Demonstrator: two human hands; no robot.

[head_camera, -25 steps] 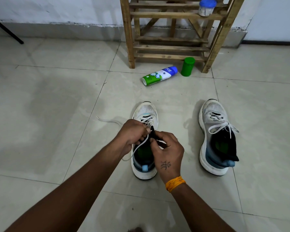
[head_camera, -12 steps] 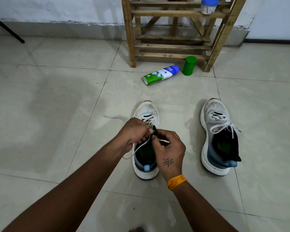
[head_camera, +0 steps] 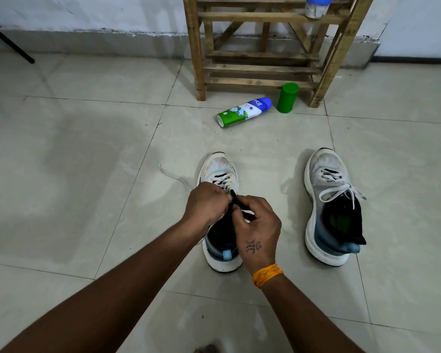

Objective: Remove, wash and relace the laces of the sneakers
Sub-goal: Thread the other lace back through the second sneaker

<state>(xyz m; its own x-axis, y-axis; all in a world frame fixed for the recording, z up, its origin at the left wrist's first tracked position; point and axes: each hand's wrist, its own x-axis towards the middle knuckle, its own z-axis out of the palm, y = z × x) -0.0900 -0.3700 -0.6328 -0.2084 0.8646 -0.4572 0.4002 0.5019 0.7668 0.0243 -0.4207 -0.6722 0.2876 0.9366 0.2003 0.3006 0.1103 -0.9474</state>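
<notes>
From the head view, the sneaker I am working on sits on the floor straight ahead of me, its long axis running away from me, toe toward the wooden rack and heel nearest my wrists. Both my hands meet over its throat. My left hand is curled narrow over the eyelet rows, and my right hand is pinched narrow on what looks like the black tongue or the lace beside it; I cannot tell which. The lace is threaded through the toe-end eyelets, and one free end trails off to the left across the tile, so my left hand is nearer to it. I judge the next pull has to run along the shoe's length, toward me.

The second sneaker lies well apart to my right, parallel to the first, laced and loosely tied, with a dark sock stuffed in its opening.

By the rack a spray bottle lies on its side, and a green capped jar stands upright just beside it. A blue-lidded jar stands on a rack slat. I cannot see what they hold.
</notes>
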